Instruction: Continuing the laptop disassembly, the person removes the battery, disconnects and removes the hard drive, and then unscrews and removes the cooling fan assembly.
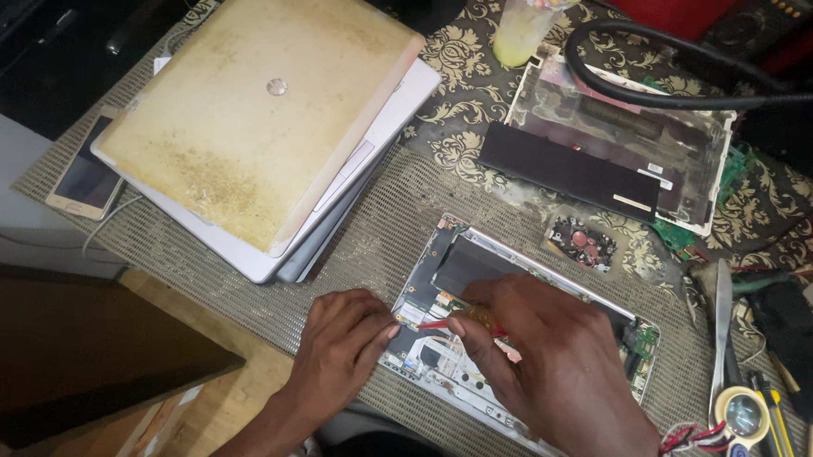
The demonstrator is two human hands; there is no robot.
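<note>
1. the right hand (548,356) is curled closed around a screwdriver (476,323) with a yellowish, red-tipped handle; only a short part of the tool shows between the fingers, and its tip points toward the left hand.
2. the left hand (345,341) lies flat with its fingers loosely bent, holding nothing; its fingertips press on the near left edge of an opened laptop base (646,348).
3. the laptop base lies directly under both hands on the tabletop (379,227), its cover off, with a dark flat battery just beyond the right hand's knuckles and small circuit boards under the fingers.
4. the two hands are close together, fingertips nearly touching over the base's left part.
5. beyond the left hand, well apart, a stack of closed laptops (263,128) rests, the top one tan and stained.
6. left of that stack, far from the left hand, lies a phone (84,179).
7. beyond the right hand sits a second open laptop shell (696,193) with a long black battery (567,170) laid across it.
8. between that shell and the right hand is a small tray of screws (580,240).
9. to the right of the right hand, near the wrist, lie a magnifying glass (742,413) and a yellow utility knife (783,434).
10. a red and white thread band (683,442) circles the right wrist.
</note>
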